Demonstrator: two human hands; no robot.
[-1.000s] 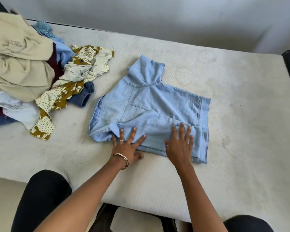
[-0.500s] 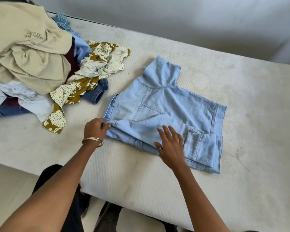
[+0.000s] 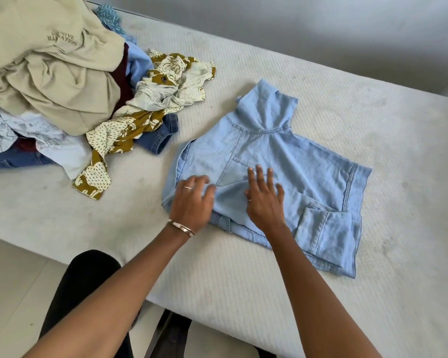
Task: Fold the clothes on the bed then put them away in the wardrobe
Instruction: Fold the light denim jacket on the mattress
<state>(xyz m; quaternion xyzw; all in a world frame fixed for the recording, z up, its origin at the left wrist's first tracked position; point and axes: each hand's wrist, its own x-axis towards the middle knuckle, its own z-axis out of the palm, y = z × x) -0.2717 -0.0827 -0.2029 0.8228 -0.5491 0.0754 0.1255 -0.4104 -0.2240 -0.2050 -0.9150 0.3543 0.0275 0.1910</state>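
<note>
both palms lie flat, fingers spread: left hand (image 3: 192,202) and right hand (image 3: 265,202) press the half-folded denim shirt (image 3: 290,161) at frame centre on the bed (image 3: 373,120); unfolded pile (image 3: 62,86) upper left; next, probably another fold

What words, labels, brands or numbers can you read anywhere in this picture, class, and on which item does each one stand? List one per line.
"...SIVE ILL NATION" as far as it reads: embroidered on the beige garment atop the clothes pile; the first word's start is lost in a fold and the second line is partly blurred.
Faint print on the white garment under the pile: too blurred to read.
Light blue denim shirt: no text visible.
</note>
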